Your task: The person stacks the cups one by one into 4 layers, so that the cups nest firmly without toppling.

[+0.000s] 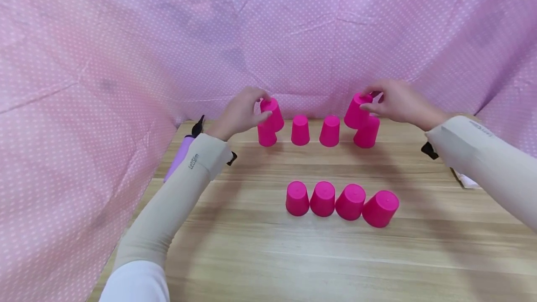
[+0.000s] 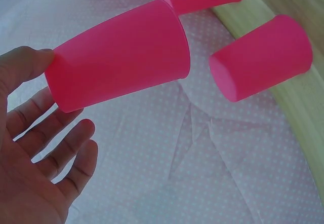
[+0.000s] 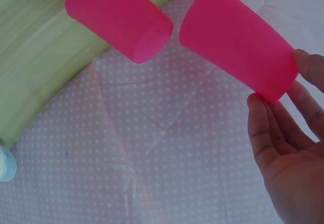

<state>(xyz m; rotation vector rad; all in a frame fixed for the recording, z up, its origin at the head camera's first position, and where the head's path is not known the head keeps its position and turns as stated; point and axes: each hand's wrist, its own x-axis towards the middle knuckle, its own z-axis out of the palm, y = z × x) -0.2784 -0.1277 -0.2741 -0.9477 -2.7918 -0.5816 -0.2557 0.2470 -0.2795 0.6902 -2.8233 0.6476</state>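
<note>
Sleeves run up from the bottom edge, beige over white cuffs; upper arms cut off by the frame. Front row of four cups [image 1: 341, 203] sits upside down mid-table, sides touching, rightmost one tilted. Left hand [image 1: 240, 113] pinches a raised pink cup [image 1: 271, 113] by its closed end, thumb and fingertips curled on it, tilted above the far-left cup [image 1: 267, 135] of the back row. Right hand [image 1: 398, 101] grips its own lifted cup [image 1: 356, 111] the same way, over the far-right cup [image 1: 367, 133]. Two middle cups [image 1: 314, 130] stand apart. All smooth tapered plastic. Wooden table [image 1: 260, 246] has bare grain ahead of the front row. Dotted pink cloth [image 1: 126, 59] walls in three sides, creased. Purple object [image 1: 180, 155] by the left wrist is half hidden; can't identify it.
</note>
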